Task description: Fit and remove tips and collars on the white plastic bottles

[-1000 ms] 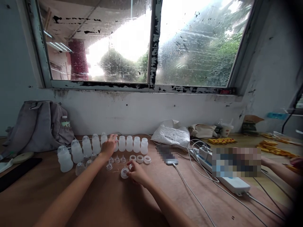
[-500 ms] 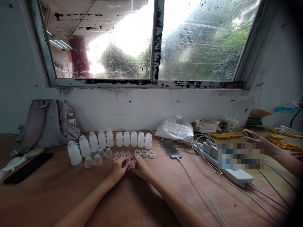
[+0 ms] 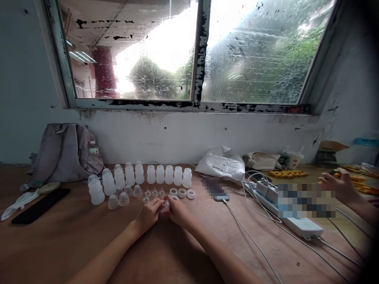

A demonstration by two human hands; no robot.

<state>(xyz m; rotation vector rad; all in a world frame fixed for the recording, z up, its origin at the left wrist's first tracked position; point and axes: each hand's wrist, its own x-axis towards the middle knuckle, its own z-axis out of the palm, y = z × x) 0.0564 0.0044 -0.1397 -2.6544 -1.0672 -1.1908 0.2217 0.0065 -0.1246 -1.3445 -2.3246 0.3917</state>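
My left hand (image 3: 149, 215) and my right hand (image 3: 177, 211) meet at the front of the bottle parts, fingers pinched on one small whitish translucent baby-bottle part (image 3: 166, 206). Fingers cover most of it, so whether it is a collar ring, a nipple or both is unclear. Just beyond my hands stand several clear nipples (image 3: 154, 192) and several white collar rings (image 3: 182, 193). Domed clear caps (image 3: 124, 199) sit to the left. Behind them are capped bottles (image 3: 109, 182) on the left and uncapped frosted bottles (image 3: 169, 174) on the right.
A grey backpack (image 3: 63, 152) and a black flat object (image 3: 41, 206) lie left. On the right are a phone (image 3: 220, 195), a silver pouch (image 3: 222, 165), a white power strip (image 3: 304, 228) and trailing cables. Another person's hand (image 3: 340, 183) holds something at far right, near yellow parts (image 3: 287, 174).
My fingers have shifted slightly around the small bottle part, which both hands keep holding. The view has swung slightly left. The other person's hand has turned and lowered a little.
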